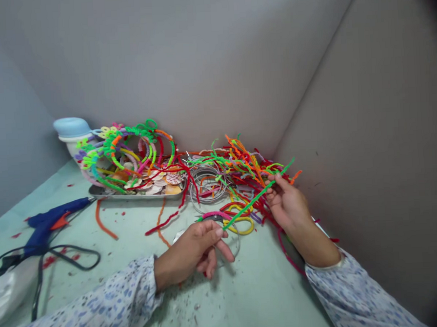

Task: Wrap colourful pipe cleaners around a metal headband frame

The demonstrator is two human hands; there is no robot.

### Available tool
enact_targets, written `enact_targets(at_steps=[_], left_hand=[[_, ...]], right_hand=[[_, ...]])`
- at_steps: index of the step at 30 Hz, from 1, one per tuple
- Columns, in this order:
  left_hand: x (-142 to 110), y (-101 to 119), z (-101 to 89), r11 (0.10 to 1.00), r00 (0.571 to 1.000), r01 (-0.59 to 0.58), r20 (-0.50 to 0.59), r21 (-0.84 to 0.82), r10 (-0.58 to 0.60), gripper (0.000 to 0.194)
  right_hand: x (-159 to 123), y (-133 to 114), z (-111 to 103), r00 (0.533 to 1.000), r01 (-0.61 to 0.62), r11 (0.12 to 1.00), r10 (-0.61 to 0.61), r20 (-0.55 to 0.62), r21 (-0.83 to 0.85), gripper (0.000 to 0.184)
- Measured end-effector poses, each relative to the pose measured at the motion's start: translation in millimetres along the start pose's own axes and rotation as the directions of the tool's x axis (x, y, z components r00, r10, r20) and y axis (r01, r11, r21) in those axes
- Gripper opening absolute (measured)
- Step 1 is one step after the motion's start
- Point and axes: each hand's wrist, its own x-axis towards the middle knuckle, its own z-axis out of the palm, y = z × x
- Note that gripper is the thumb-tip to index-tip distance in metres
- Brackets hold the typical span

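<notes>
My left hand (195,250) pinches a wire hoop (233,241) partly wrapped in pink pipe cleaner, together with the near end of a green pipe cleaner (255,198). My right hand (288,203) pinches the far part of that same green pipe cleaner, which stretches straight between both hands. Just behind them lies a loose pile of pipe cleaners (241,169) in red, orange, green and yellow, mixed with bare wire hoops (207,183).
A metal tray (106,193) at the back left holds finished coloured hoops and round shell-like pieces. A blue glue gun (49,223) with a black cord lies at the left. A pale blue-lidded container (72,129) stands in the corner. Grey walls close in behind and right.
</notes>
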Motion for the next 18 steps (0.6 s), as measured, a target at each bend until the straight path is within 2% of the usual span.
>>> enact_targets(at_steps=[7,12,18], left_hand=[[-0.5,0.2,0.8,0.999,1.000,0.027,0.015,-0.020,-0.027,0.027],[-2.0,0.0,3.5,1.000,0.999,0.028,0.038,-0.002,-0.028,0.024],[-2.2,-0.7,5.0,1.000,1.000,0.005,0.009,-0.009,-0.005,0.023]], right_hand=[[5.6,-1.4,-3.2,0.999,0.053,0.999,-0.053,0.004,0.006,0.008],[6.0,-4.2,-3.5,0.999,0.051,0.999,-0.050,0.009,-0.018,0.011],[4.3,-7.7,-1.6,0.999,0.037,0.999,-0.037,0.034,-0.014,0.012]])
